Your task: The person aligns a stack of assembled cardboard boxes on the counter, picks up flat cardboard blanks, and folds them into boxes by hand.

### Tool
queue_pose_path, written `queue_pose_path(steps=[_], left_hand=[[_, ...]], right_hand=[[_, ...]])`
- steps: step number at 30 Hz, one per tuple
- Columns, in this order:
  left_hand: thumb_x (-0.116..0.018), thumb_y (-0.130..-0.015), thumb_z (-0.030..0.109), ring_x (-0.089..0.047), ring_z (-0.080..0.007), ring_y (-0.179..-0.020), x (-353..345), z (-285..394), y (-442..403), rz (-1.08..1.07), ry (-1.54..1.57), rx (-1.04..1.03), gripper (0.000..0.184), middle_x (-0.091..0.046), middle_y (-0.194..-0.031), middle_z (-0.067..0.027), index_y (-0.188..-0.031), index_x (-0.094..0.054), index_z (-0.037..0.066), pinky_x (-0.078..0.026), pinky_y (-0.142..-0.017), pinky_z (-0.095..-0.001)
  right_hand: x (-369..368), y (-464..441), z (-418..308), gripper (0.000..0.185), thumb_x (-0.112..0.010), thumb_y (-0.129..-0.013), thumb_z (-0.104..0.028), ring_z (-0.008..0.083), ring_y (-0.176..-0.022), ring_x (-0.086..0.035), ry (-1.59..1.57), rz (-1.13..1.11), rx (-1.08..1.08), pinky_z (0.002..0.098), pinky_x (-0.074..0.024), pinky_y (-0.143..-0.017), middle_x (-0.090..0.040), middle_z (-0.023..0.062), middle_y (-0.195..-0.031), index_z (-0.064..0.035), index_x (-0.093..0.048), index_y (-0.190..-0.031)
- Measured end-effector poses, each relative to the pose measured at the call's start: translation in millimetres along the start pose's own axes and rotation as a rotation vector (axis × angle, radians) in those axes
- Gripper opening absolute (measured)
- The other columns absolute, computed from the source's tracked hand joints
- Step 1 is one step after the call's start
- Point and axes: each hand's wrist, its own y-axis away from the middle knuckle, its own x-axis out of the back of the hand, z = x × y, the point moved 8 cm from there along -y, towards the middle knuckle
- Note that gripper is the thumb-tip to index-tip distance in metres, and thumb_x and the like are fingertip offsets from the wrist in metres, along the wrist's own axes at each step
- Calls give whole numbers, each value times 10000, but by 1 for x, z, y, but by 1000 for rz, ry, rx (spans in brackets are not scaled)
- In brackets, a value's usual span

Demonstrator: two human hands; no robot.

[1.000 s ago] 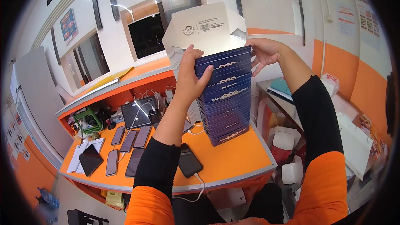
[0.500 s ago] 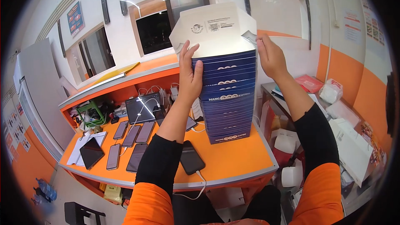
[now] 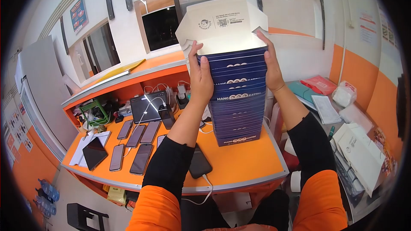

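Observation:
A tall stack of nested blue paper food boxes (image 3: 238, 113) stands on the orange table (image 3: 267, 156). The top box's cream lid (image 3: 231, 25) is raised, showing a printed logo and a QR code inside. My left hand (image 3: 202, 77) presses against the upper left side of the stack, thumb on the front and fingers at the lid's corner. On the opposite side my right hand (image 3: 272, 68) cups the upper right edge, its fingertips near the right lid corner. Both hands grip the stack between them.
Several phones (image 3: 141, 159) and a tablet (image 3: 94, 154) lie on the table's left. A black phone (image 3: 199, 162) with a white cable is near the front edge. A laptop (image 3: 147, 108) stands behind. Flat cartons (image 3: 359, 154) and plastic bags (image 3: 344, 93) cover the right counter.
My right hand has moved in from the lid corner to the stack's right side. My left hand has shifted slightly down and right. The lid tilts a little differently.

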Motion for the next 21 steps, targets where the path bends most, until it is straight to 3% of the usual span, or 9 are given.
queue_pose_path(steps=[4,5,7,11,14,17,19,20,21], left_hand=[[-256,-1118,389,-68,-306,-1577,7,0,4,8,-84,-66,655,-67,-1700,-199,-1628,-74,19,-81,-1264,-388],[-300,-1108,412,-17,-293,-1584,11,-3,9,-3,123,-41,709,5,-1717,-163,-1633,-25,22,-51,-1266,-378],[-354,-1054,267,-42,-280,-1585,30,27,27,-57,89,-9,705,-25,-1723,-145,-1643,-26,61,-82,-1263,-383],[-458,-984,331,-121,-341,-1578,83,64,95,-208,-262,-57,792,-127,-1703,-194,-1650,-103,91,-148,-1248,-488],[-446,-999,398,-140,-430,-1558,123,91,173,-387,-350,-33,794,-118,-1679,-264,-1621,-145,6,-125,-1248,-528],[-383,-1063,395,-238,-424,-1532,157,118,233,-460,-481,138,689,-212,-1647,-280,-1608,-217,7,-198,-1231,-538],[-502,-1038,404,-267,-477,-1503,175,131,251,-525,-459,17,774,-236,-1651,-259,-1641,-107,123,-186,-1194,-635],[-562,-1026,409,-282,-504,-1488,178,137,258,-553,-453,-43,843,-248,-1653,-248,-1658,-52,181,-180,-1176,-684],[-554,-1032,394,-289,-499,-1486,181,138,262,-498,-446,12,832,-254,-1644,-265,-1648,-62,131,-200,-1180,-651]], right_hand=[[4,10,-1,698,-301,-1079,-510,285,-1537,-230,1,85,-55,375,-155,-1250,-283,158,-1651,-22,-294,-1577],[9,17,-2,673,-332,-1079,-463,289,-1527,-254,-51,107,-80,381,-178,-1243,-285,166,-1648,-17,-283,-1581],[29,47,-11,637,-393,-1081,-369,297,-1506,-303,-103,172,-126,394,-224,-1228,-290,181,-1642,-7,-261,-1588],[89,131,-59,683,-646,-947,-177,375,-1464,-377,533,-165,-235,490,-325,-1180,-360,222,-1593,-3,-358,-1541],[156,196,-80,646,-695,-916,-226,407,-1464,-364,975,-285,-418,539,-319,-1177,-375,243,-1581,12,-453,-1466],[255,274,-113,657,-715,-899,-351,408,-1478,-344,1486,-408,-906,562,-296,-1192,-360,247,-1592,-11,-518,-1427],[312,306,-155,694,-711,-893,-449,404,-1480,-345,1566,-430,-1273,571,-275,-1204,-356,242,-1598,-44,-541,-1431],[330,315,-174,700,-729,-883,-453,388,-1457,-389,1551,-429,-1338,527,-314,-1195,-385,233,-1588,-52,-548,-1428],[344,320,-193,657,-746,-871,-439,379,-1384,-473,1534,-391,-1311,490,-376,-1151,-478,236,-1508,-53,-595,-1381]])
